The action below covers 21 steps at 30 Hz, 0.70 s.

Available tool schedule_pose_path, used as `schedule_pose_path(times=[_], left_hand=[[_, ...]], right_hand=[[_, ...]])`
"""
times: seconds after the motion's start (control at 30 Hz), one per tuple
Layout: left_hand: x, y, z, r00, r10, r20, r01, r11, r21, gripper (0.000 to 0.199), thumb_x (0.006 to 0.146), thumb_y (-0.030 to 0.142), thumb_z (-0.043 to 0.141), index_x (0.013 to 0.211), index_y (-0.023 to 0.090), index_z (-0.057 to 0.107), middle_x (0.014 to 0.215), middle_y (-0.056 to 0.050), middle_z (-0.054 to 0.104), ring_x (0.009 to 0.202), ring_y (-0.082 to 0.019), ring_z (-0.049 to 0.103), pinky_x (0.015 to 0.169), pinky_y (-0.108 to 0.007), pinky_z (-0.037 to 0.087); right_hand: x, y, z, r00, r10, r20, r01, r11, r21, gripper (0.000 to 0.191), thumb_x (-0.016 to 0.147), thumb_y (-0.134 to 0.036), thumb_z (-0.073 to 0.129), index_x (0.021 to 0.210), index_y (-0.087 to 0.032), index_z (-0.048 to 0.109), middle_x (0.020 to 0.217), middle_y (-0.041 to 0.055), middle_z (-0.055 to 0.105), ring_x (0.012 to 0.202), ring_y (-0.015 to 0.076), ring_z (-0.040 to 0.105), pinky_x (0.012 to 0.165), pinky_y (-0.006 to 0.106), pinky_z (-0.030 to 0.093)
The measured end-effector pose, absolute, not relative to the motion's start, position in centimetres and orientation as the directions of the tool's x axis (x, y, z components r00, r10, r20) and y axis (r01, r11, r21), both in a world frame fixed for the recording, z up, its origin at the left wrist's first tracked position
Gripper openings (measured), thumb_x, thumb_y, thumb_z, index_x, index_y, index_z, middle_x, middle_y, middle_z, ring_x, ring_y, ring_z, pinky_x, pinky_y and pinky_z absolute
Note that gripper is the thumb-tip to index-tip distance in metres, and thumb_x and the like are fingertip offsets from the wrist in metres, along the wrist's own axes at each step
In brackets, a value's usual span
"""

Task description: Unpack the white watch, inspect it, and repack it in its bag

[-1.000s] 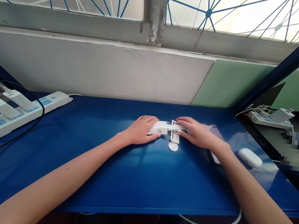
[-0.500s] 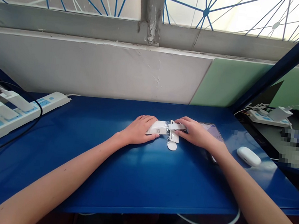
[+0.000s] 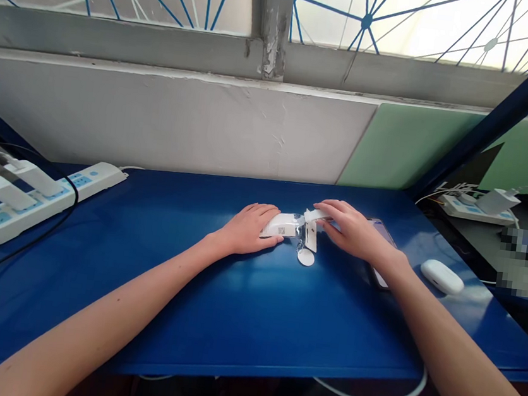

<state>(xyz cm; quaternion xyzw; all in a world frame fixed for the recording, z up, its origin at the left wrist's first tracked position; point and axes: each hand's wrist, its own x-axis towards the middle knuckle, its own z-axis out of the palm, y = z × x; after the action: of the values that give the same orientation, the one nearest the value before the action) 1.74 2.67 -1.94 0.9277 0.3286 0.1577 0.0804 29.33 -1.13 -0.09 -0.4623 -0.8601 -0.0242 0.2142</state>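
Partly beneath right hand [image 3: 349,228], phone [image 3: 383,229].

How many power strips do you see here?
2. One power strip lies on the blue table, at the left; the second power strip is past the table's right edge, at the far right. Others could be hidden out of sight.

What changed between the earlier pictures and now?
The right hand, still holding the white strip, has moved slightly toward the wall; the strip now slants. No visible release or new hold. The left hand stays on the white packet; the round tag, phone and earbud case stay put.
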Motion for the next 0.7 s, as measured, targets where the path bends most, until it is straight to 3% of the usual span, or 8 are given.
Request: schedule_pose_path(times=[0.47, 0.57, 0.7], left_hand=[[1.7, 2.8, -2.1, 0.739, 0.643, 0.203, 0.598, -0.764, 0.243, 0.063, 0.089, 0.057, 0.047, 0.135, 0.013, 0.047, 0.138, -0.014, 0.05, 0.127, -0.031, 0.045, 0.107, -0.044, 0.032], [1.8, 2.8, -2.1, 0.74, 0.644, 0.195, 0.604, -0.764, 0.229, 0.064, 0.09, 0.058, 0.046, 0.135, 0.014, 0.048, 0.139, -0.014, 0.049, 0.128, -0.031, 0.044, 0.108, -0.044, 0.031], [1.7, 2.7, -2.1, 0.738, 0.642, 0.206, 0.603, -0.766, 0.224, 0.064, 0.089, 0.058, 0.047, 0.135, 0.014, 0.048, 0.139, -0.014, 0.05, 0.128, -0.03, 0.044, 0.108, -0.043, 0.031]], right_hand=[[28.6, -1.3, 0.6, -0.306, 0.758, 0.576, 0.805, 0.529, -0.268, 0.033, 0.094, -0.038, 0.047, 0.121, -0.021, 0.059, 0.116, 0.013, 0.065, 0.108, 0.0285, 0.06, 0.091, 0.042, 0.049], [28.9, -1.5, 1.4, -0.198, 0.781, 0.592, 0.78, 0.491, -0.388, 0.032, 0.086, -0.044, 0.059, 0.109, -0.022, 0.066, 0.098, 0.0089, 0.07, 0.084, 0.0251, 0.065, 0.074, 0.038, 0.051], [28.2, -1.7, 1.4, -0.018, 0.851, 0.524, 0.626, 0.419, -0.658, 0.028, 0.076, -0.046, 0.071, 0.069, -0.019, 0.066, 0.061, 0.0001, 0.062, 0.055, 0.0153, 0.054, 0.054, 0.029, 0.041]])
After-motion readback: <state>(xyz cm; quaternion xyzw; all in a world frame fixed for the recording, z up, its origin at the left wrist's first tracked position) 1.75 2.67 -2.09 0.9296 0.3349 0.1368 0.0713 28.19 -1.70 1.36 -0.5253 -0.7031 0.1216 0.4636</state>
